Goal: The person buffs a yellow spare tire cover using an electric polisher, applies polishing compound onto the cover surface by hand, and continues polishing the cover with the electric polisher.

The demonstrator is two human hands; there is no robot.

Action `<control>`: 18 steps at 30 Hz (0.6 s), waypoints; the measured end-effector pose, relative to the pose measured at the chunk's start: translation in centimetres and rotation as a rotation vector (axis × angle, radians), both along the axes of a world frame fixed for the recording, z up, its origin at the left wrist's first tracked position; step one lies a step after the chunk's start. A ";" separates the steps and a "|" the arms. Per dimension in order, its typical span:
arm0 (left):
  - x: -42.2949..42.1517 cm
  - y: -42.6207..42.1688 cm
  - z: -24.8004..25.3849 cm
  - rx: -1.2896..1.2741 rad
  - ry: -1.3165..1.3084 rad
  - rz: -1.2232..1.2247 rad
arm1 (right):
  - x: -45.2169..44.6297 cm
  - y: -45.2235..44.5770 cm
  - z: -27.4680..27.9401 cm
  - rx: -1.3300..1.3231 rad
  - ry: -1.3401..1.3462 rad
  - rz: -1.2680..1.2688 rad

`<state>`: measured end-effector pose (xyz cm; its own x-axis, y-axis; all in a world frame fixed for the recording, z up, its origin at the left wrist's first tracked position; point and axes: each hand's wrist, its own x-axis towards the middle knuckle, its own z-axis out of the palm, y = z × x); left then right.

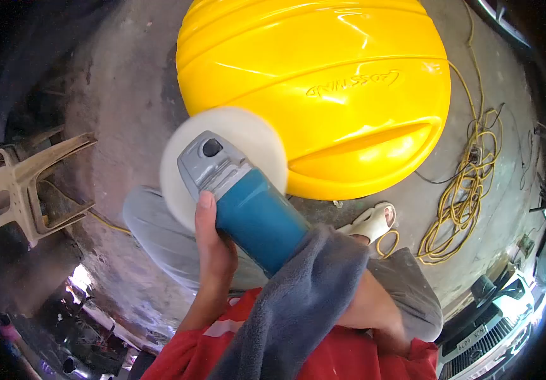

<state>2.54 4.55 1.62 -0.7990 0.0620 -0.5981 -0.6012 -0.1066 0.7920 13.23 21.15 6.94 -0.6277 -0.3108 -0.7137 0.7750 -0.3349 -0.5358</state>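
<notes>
My left hand (217,250) is closed around the side of a teal power polisher (263,218), its thumb against the grey gear head and its fingers hidden beneath. A round white polishing pad (181,164), smooth and blurred at the rim, sits under the head. It overlaps the lower left edge of a big glossy yellow moulded shell (323,120); whether they touch I cannot tell. A grey cloth (298,304) drapes over the polisher's rear end. My right forearm (374,307) reaches under this cloth, which covers my right hand and its fingers.
A beige plastic chair (16,190) lies tipped over at the left. Tangled yellow cable (469,196) is heaped on the concrete floor (121,114) at the right. One sandalled foot (377,218) is close to the shell. A vehicle's front (476,339) shows at lower right.
</notes>
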 end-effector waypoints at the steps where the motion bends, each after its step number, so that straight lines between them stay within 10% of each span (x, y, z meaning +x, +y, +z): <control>1: -0.2 0.3 0.2 -0.012 0.023 -0.021 | -0.1 0.0 -0.2 0.001 0.006 0.001; 18: -0.9 0.1 0.3 -0.208 0.025 -0.277 | 4.4 -0.3 -0.2 0.182 0.131 0.010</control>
